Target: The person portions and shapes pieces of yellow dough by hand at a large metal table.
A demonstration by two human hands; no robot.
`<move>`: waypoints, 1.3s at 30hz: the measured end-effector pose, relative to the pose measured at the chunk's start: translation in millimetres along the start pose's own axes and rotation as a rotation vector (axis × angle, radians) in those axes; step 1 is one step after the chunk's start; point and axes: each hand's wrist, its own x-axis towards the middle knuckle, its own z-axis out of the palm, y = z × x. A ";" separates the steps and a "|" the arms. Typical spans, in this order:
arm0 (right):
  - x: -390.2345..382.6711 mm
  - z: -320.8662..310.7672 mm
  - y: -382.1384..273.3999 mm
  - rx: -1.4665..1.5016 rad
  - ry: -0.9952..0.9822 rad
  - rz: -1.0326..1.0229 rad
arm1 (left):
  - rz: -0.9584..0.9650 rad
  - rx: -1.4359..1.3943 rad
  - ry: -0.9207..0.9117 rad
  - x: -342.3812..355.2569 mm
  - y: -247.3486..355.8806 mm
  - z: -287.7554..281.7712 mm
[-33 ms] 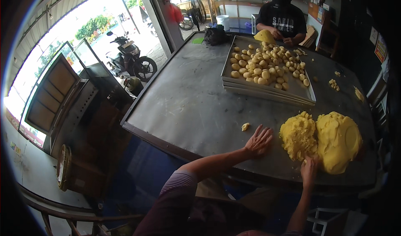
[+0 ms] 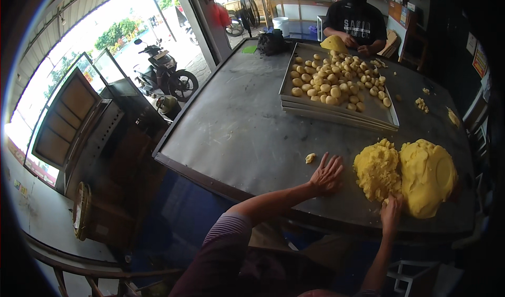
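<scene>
My left hand point(image 2: 326, 177) lies on the metal table with its fingers spread, holding nothing. Just beyond its fingertips is a small pale lump of dough point(image 2: 311, 158). My right hand point(image 2: 391, 213) has its fingers closed at the near edge of a crumbly yellow dough mound point(image 2: 376, 171), with a bit of that dough at the fingertips. Touching this mound on the right is a smoother, larger yellow dough mass point(image 2: 427, 176) with a round dent in its top.
Beyond my hands, stacked metal trays point(image 2: 336, 113) carry many pale dough balls point(image 2: 330, 81) and a yellow scraper-like piece point(image 2: 334, 44). Across the table sits a person in black point(image 2: 356, 21). A black plastic bag point(image 2: 272, 43) rests at the far left; dough crumbs point(image 2: 422, 105) lie at right.
My left hand's fingers have lifted and spread slightly. My right hand has shifted very slightly at the crumbly mound's edge. The dough masses look the same.
</scene>
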 end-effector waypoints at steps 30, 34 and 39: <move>-32.3 -11.8 -27.4 0.191 0.050 0.241 | -0.375 -0.004 -0.207 -60.4 43.7 -62.3; -55.3 -40.6 -62.1 0.013 0.032 0.088 | -0.515 -0.118 -0.084 -62.6 52.5 -60.2; -47.8 -56.6 -53.8 0.272 -0.046 0.086 | -0.785 -0.729 0.076 -61.7 47.8 -72.1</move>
